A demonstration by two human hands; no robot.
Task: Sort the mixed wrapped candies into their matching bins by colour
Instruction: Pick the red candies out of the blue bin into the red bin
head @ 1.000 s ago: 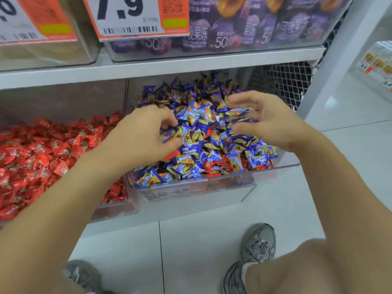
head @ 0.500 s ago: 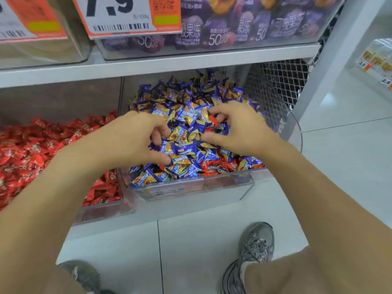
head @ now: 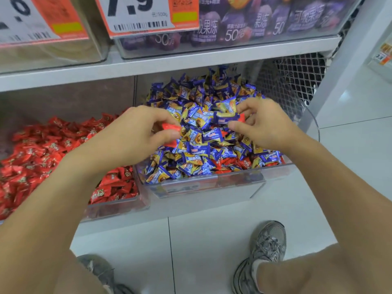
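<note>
Two hands work the blue candy bin [head: 212,183]: left hand [head: 127,136] pinches a red candy [head: 169,126], right hand [head: 263,124] pinches another [head: 241,117]. Risk: slick wrappers slipping, dropping back at twelve o'clock.

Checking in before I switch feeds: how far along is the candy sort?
Done: the red bin on the left appears to hold only red candies. In hand: the left hand pinches a red candy over the blue pile; the right hand fingers another red one. Left: more red strays lie among the blue candies near the front wall of the blue bin.
</note>
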